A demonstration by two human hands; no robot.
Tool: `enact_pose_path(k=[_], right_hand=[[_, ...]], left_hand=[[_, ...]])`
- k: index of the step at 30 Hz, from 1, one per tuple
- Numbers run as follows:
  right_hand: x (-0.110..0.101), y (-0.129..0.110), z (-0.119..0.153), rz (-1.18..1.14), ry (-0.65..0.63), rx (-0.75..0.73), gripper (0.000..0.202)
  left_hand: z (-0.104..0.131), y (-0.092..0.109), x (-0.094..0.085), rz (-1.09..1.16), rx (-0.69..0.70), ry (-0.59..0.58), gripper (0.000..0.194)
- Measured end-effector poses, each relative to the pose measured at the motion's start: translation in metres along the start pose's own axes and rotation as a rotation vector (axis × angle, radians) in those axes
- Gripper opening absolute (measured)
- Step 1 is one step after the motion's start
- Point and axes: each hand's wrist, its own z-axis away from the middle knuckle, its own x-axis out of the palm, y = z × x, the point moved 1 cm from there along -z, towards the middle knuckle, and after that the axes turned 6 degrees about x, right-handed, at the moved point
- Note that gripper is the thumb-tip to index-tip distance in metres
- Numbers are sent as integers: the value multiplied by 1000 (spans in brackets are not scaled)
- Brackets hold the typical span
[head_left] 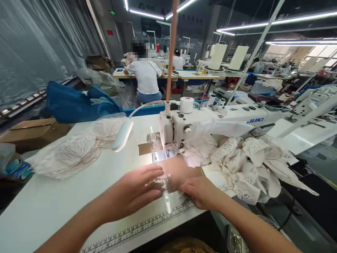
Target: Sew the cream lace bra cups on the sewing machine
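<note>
My left hand [137, 191] lies over the table in front of the sewing machine [210, 121], its fingers apart and stretched to the right. Its fingertips reach the left side of a smooth tan piece [177, 172] below the needle area; whether this is cloth or a covering on the table, I cannot tell. At the near right edge of that piece, my right hand [201, 191] has its fingers curled together. What they pinch, if anything, is hidden. Crumpled cream lace-trimmed pieces [244, 165] are heaped right of my right hand, partly under the machine arm.
Stacked cream fabric pieces [71, 153] lie on the left of the white table [110, 182]. A lit lamp [123, 136] bends over the table beside the machine head. A printed ruler [142, 226] runs along the front edge. Ahead, a person in a white shirt [144, 75] sits.
</note>
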Motion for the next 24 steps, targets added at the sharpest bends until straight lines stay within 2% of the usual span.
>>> enact_pose_path(k=[2, 4, 7, 10, 13, 15, 18, 21, 24], right_hand=[[4, 11, 22, -20, 63, 55, 43], [7, 19, 37, -53, 125, 100, 44], [7, 27, 46, -169, 226, 125, 44], [2, 33, 47, -318, 401, 208, 45], [-3, 39, 44, -369, 524, 367, 50], [-5, 42, 41, -321, 472, 473, 55], [-6, 45, 35, -190, 311, 611, 61], [-8, 45, 30, -114, 228, 660, 63], [-9, 44, 28, -92, 210, 671, 65]], left_hand=[[-40, 22, 20, -6, 105, -53, 40], [-81, 33, 42, -80, 174, -52, 44], [-134, 29, 74, -195, 139, 72, 50], [-170, 10, 97, -258, 47, 244, 57], [-186, -7, 108, -242, -10, 334, 53], [-190, -14, 109, -236, -15, 337, 48], [-193, -17, 107, -240, 10, 366, 40], [-199, -15, 107, -224, 36, 448, 33], [-204, -7, 107, -216, 68, 503, 28]])
